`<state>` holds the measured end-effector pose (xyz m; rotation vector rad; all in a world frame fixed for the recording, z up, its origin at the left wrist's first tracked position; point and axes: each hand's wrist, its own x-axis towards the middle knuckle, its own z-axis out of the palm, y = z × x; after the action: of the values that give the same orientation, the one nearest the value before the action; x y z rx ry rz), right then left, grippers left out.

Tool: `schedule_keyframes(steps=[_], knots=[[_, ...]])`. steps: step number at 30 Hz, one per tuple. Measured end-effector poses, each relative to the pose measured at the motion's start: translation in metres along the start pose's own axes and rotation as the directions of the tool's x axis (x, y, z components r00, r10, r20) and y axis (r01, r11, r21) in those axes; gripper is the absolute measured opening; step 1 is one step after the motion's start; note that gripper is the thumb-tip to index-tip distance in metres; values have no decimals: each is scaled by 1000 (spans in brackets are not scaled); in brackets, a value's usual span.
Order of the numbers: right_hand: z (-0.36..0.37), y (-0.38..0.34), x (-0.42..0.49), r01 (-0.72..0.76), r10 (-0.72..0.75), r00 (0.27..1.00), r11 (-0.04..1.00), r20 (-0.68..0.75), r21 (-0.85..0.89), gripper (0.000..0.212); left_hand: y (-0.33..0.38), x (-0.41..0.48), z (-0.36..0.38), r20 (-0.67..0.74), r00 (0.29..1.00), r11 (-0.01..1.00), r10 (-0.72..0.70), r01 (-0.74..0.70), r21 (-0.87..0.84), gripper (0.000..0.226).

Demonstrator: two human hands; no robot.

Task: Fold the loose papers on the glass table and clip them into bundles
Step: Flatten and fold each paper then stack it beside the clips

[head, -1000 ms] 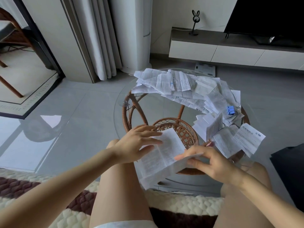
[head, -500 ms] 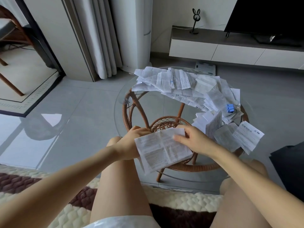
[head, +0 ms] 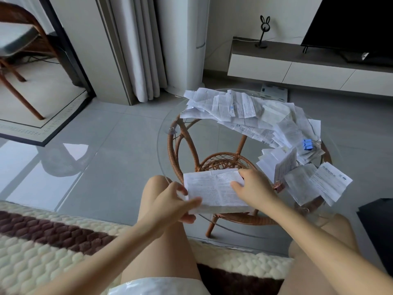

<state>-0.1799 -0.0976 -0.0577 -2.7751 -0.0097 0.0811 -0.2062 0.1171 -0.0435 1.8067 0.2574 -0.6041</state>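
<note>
- Folded paper (head: 212,189) sits at the near edge of the glass table (head: 202,141), held between both hands just above the rattan base (head: 221,161) seen through the glass.
- Its long axis runs left to right, with the near long edge dipping slightly toward the person's lap.
- The left hand (head: 176,206) pinches the near-left corner, with the thumb on top and curled fingers underneath.
- The right hand (head: 254,190) lies on the right end, its fingers (head: 236,185) fairly straight and close together, pressing down on the sheet. Its thumb cannot be made out.
- The sheet lies between the two hands, so both are in contact with it. The unpressed stretch runs leftward from the right fingertips toward the left thumb, and a creasing stroke would probably go that way.
- The blue binder clip (head: 307,144) lies far and to the right, well apart from the sheet. The right hand is the nearer one to fetch it.
- Several folded sheets (head: 302,182) lie on the glass just to the right of the right hand, probably the bundle this one joins.
- The loose papers (head: 244,111) are heaped across the far side of the table, so much of the folding appears to be not yet done.
</note>
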Motion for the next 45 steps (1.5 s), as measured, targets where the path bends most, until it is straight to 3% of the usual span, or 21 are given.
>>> schedule_keyframes(steps=[2,4,7,10,16,20,24,26,29,32,35,39,42,45], knots=[[3,-1,-9,-77,78,995,997,-56,23,27,3,5,1,-44,994,983,103,-95,155,28],[7,-3,-16,-155,161,979,986,-124,57,35,7,15,-3,-89,975,944,203,-171,284,26],[13,-10,-15,-233,245,957,968,-157,90,35,18,39,-11,-119,966,925,230,-179,337,25],[14,-16,-8,-253,264,953,963,-147,94,12,23,59,-7,-158,962,905,223,-144,400,23],[12,-16,0,-207,208,967,978,-148,22,27,3,67,1,-193,916,776,351,-170,607,20],[14,-15,0,-184,180,971,983,-159,-10,20,-3,62,2,-173,817,539,549,-189,821,20],[14,-11,2,-194,191,970,981,-149,-8,25,2,55,10,81,614,186,785,-360,914,30],[13,-10,3,-200,199,969,980,-147,6,26,5,58,19,236,669,209,705,-513,832,51],[12,-11,3,-199,198,971,980,-131,7,26,1,63,34,292,758,278,584,-524,805,58],[11,-11,3,-189,187,974,982,-131,-6,27,-7,60,46,264,767,319,585,-517,794,57],[10,-10,3,-195,193,973,981,-128,-4,21,-15,62,52,242,731,211,638,-468,858,56],[8,-12,3,-195,193,975,981,-106,-8,22,-17,62,54,228,724,181,651,-441,879,52],[8,-13,3,-180,179,977,984,-115,-2,6,-19,64,53,245,744,172,622,-435,884,52],[11,-13,4,-197,193,974,980,-118,-17,20,-16,61,51,255,778,188,574,-429,884,63]])
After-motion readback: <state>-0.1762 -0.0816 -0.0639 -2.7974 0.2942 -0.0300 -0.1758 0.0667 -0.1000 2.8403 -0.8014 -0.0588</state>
